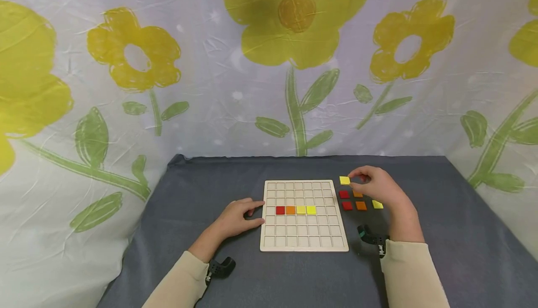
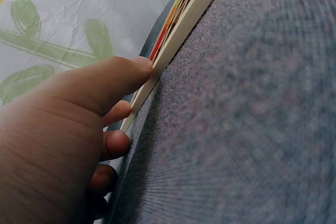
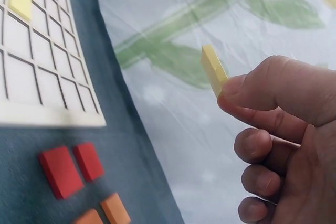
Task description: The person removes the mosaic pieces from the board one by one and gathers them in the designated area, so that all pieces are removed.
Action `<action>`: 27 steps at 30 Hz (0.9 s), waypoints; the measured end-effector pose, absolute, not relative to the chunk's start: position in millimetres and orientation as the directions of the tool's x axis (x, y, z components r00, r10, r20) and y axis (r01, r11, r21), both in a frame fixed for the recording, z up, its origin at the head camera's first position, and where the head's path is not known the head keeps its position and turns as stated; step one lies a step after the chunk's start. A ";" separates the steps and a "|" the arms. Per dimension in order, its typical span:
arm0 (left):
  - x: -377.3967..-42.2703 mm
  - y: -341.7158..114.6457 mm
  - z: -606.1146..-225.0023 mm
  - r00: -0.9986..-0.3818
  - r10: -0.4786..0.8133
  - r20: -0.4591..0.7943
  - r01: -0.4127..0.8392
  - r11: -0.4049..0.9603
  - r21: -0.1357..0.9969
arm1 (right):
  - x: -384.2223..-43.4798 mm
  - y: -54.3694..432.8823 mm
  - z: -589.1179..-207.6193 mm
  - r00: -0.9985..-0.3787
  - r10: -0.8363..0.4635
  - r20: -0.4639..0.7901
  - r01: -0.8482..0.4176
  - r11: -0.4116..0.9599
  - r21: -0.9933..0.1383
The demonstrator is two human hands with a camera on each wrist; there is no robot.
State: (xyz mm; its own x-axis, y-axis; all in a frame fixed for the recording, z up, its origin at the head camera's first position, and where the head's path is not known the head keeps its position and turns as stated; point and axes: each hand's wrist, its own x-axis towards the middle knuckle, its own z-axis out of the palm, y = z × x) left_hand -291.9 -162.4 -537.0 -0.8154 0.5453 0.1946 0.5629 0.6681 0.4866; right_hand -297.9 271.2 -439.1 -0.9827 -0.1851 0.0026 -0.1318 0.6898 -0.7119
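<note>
"How far along does it look?"
"Partway, I'd judge. On the gridded board (image 1: 291, 241), a red tile (image 1: 280, 210), an orange tile (image 1: 291, 210) and two yellow tiles (image 1: 300, 210) fill one run; the other squares are bare."
"What's left?"
"Two loose reds (image 1: 347, 206), two loose oranges (image 1: 361, 206) and a loose yellow (image 1: 377, 204) lie beside it on the bench (image 1: 252, 280). I can't tell whether more are hidden."
"And the hands?"
"The right hand (image 1: 378, 186) pinches another yellow piece (image 3: 214, 72) near the board's far right corner; the left hand (image 1: 235, 217) has relaxed fingers touching its left edge, grasping nothing."
</note>
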 end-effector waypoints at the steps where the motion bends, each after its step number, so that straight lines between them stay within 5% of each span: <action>1: -291.8 -162.3 -536.8 -0.816 0.545 0.195 0.562 0.668 0.487 | -297.1 273.9 -438.6 -0.984 -0.176 0.003 -0.126 0.694 -0.709; 27: -290.9 -162.6 -535.1 -0.813 0.548 0.197 0.566 0.664 0.489 | -272.7 345.8 -441.4 -0.997 -0.046 -0.062 0.010 0.721 -0.693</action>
State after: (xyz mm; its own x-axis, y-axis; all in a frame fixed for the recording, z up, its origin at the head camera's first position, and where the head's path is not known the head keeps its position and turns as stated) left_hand -290.9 -162.6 -535.1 -0.8126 0.5484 0.1973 0.5665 0.6636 0.4886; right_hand -272.7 345.8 -441.4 -0.9970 -0.0460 -0.0623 0.0101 0.7206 -0.6933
